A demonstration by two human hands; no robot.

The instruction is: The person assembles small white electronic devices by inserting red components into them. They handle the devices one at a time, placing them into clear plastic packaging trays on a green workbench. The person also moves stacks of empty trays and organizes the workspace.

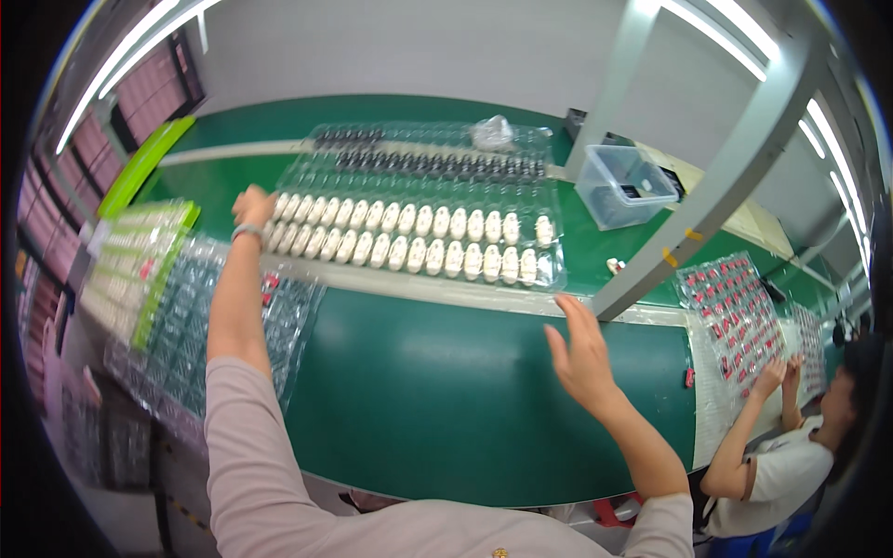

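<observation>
My left hand [253, 206], slightly blurred, is at the left end of the rows of white oval parts [399, 252], which lie in a clear plastic tray [549, 200]. Its fingers look curled in at the tray's left edge, and what they hold, if anything, is hidden. In front of the tray's right end my right hand [584, 358] is raised over the green bench top [484, 400], thumb and fingers apart, holding nothing. Small black parts [437, 166] fill rows farther back, and a crumpled clear bag [493, 134] rests behind them.
At left, clear trays [177, 325] overlap the bench edge beside a green-edged rack [139, 270] of pale parts. A clear bin [623, 186] stands behind a slanting metal post [688, 223]. To the right, a co-worker [781, 456] handles a tray of red parts [735, 316].
</observation>
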